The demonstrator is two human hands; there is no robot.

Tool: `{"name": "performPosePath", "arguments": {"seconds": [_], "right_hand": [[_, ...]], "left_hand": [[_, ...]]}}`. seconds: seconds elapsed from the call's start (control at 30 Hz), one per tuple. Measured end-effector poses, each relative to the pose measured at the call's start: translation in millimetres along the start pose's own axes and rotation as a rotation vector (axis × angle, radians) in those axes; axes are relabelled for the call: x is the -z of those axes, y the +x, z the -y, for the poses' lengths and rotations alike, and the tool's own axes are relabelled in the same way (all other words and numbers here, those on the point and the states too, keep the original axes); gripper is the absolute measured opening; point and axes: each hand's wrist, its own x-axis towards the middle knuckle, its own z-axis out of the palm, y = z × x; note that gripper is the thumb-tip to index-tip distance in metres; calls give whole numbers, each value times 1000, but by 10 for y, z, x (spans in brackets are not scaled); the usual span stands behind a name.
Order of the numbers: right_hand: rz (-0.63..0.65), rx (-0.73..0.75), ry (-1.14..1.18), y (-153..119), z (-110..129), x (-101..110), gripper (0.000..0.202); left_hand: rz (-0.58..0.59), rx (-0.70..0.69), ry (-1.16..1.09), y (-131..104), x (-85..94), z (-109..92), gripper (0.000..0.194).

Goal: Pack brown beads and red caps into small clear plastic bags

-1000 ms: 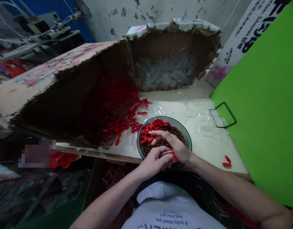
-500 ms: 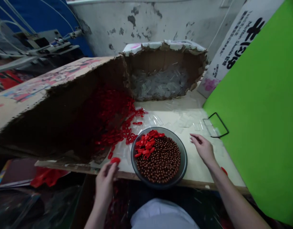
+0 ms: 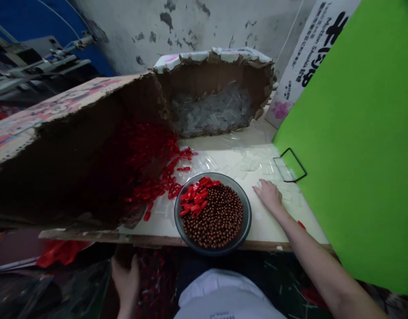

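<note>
Clear plastic pieces lie flat and loose on the worktop, right of the bowl. Long axes point in mixed directions; the pieces overlap and cannot be counted. From the right hand they lie just beyond the fingers and beside the knuckles. The right hand is the nearer one; it is palm down at the worktop, fingers bent, with a pale piece apparently at the fingertips. Whether it grips that piece cannot be told.

The left hand is well apart, below the worktop's front edge, thumb spread from the fingers, nothing visible in its grasp.

Counted: one bowl, at the front edge, holding brown beads beyond counting and a heap of red pieces, upward of ten, overlapping. One further red piece lies beside the right forearm. Two cut-open cardboard boxes stand behind: one left box with red pieces, one rear box with clear ones. One green panel, one black wire handle.
</note>
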Motion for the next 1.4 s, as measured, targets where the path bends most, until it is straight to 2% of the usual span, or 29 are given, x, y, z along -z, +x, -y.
{"name": "performPosePath", "arguments": {"seconds": [0.1,0.13,0.23,0.33,0.43,0.5,0.57,0.7,0.87,0.97,1.1,1.23,1.4], "right_hand": [[27,-9,6,39,107,-37,40],[31,-6,21,45,124,-36,38],[23,-6,85,28,121,38,38],[-3,-21,296,-67,130,257,46],[60,95,644,-242,293,576,44],[163,271,629,-362,496,750,31],[252,446,531,-444,725,825,22],[340,659,348,-452,1082,715,19],[277,914,-100,-277,1321,574,21],[276,976,-228,-209,1435,529,26],[362,1017,-188,-354,1549,383,27],[487,1057,-54,-578,1565,245,25],[607,990,197,-559,1458,268,24]], "left_hand": [[-95,-266,-29,-50,-213,-570,67],[-90,-363,-61,-99,-297,-760,66],[72,-599,-136,-303,-565,-1239,52],[285,-757,-177,-470,-788,-1494,38],[411,-817,-89,-522,-900,-1551,36],[432,-800,-25,-514,-919,-1541,34],[429,-768,-2,-501,-917,-1529,32],[417,-739,-3,-509,-911,-1526,31],[429,-729,-8,-525,-913,-1523,31],[442,-727,-15,-520,-908,-1516,31],[448,-722,-41,-518,-915,-1496,32],[457,-715,-53,-514,-929,-1485,32],[493,-698,-30,-509,-921,-1496,34]]}}
